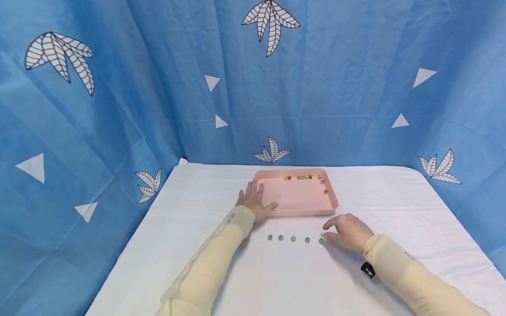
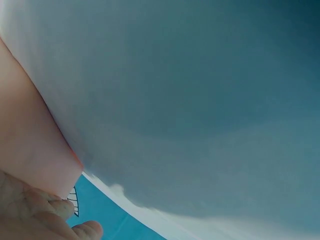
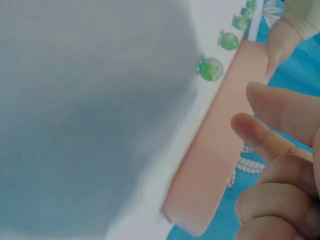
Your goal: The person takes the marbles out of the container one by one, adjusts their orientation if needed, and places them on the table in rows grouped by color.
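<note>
My left hand (image 1: 253,202) rests with spread fingers on the left end of a shallow pink tray (image 1: 292,213). In the left wrist view its fingers (image 2: 47,220) lie against the tray's wall (image 2: 30,115). A row of several green glass marbles lies on the white cloth before the tray. Close by the rightmost marble (image 1: 322,241) is my right hand (image 1: 349,231), thumb and forefinger apart. The right wrist view shows nothing between them, the other fingers curled, and that end marble (image 3: 210,69) apart from the fingertips.
Inside the tray, yellow-green marbles (image 1: 303,177) and reddish-brown ones (image 1: 289,177) lie along the back and right walls. A blue curtain (image 1: 336,109) with white leaf prints hangs behind and beside the white-covered table (image 1: 276,281). A small black device (image 1: 368,269) sits at my right wrist.
</note>
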The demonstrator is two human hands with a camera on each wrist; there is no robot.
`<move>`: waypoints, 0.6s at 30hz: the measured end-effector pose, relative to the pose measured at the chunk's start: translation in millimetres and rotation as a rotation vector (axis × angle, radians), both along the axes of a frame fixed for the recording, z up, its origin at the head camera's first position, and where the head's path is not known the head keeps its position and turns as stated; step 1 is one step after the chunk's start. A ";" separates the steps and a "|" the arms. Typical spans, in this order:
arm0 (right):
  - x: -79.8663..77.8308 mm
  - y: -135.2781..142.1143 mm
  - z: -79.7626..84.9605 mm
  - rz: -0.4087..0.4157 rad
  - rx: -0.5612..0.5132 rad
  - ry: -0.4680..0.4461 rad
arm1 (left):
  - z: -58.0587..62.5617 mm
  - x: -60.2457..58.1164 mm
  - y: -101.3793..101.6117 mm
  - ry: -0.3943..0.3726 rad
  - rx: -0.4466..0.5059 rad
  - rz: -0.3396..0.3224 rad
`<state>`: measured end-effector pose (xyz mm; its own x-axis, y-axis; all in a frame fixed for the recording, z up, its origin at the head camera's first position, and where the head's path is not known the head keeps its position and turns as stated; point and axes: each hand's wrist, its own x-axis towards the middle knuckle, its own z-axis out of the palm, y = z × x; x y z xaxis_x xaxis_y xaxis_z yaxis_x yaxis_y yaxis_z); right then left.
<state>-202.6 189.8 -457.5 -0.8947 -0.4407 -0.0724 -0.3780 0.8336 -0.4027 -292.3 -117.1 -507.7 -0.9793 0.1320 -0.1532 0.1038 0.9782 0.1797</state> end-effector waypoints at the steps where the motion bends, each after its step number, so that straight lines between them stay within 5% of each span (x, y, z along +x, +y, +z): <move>1: -0.5 0.6 1.3 -0.002 -0.004 0.006 | 0.2 0.0 -0.1 -0.001 0.001 0.000; 18: -18.3 12.4 15.6 -0.051 -0.054 0.041 | 3.9 2.1 0.1 -0.006 -0.012 -0.005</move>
<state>-221.0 202.2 -441.9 -0.9179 -0.3966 -0.0129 -0.3525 0.8299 -0.4324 -290.1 -117.0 -503.8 -0.9778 0.1352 -0.1602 0.1078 0.9797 0.1688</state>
